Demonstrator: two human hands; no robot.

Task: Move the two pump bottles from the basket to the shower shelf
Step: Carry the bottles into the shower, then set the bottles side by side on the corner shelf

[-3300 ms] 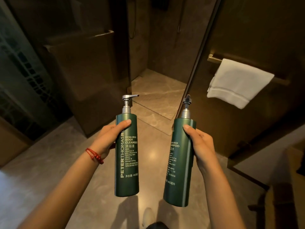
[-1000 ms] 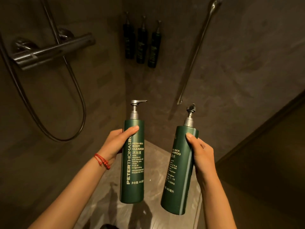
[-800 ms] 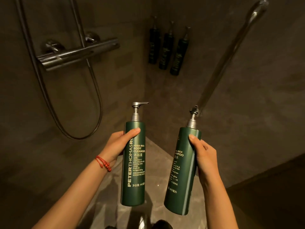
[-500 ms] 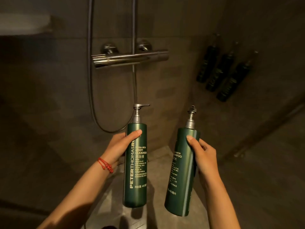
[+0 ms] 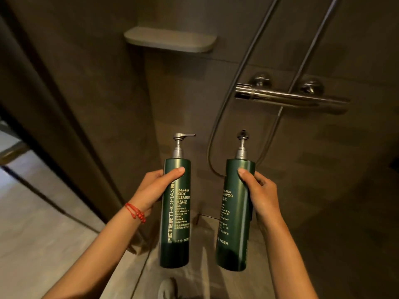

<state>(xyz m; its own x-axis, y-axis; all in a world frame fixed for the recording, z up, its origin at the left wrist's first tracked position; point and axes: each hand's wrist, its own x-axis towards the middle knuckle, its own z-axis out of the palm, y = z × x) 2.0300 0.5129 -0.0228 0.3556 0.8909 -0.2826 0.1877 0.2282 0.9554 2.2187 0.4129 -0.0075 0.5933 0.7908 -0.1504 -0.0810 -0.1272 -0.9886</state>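
At the far left a strip of pale floor [image 5: 32, 234] shows beside the dark door frame [image 5: 54, 126]. Next comes the left hand [image 5: 155, 186], with a red string [image 5: 135, 212] at the wrist, wrapped around the body cleanser bottle [image 5: 176, 223], thumb across its front near the top; the bottle is upright in the air. Above it, mounted on the wall, is the shower shelf [image 5: 170, 38], bare as far as can be seen. To the right, the right hand [image 5: 261, 193] grips the shampoo bottle [image 5: 234, 223], upright with a slight lean. Further right, the shower tap bar [image 5: 289, 97] and hose [image 5: 216, 130] hang on the wall. Judging by this, both bottles are out of the basket and carried to the shower; what remains is lifting each up and setting it on the shelf.
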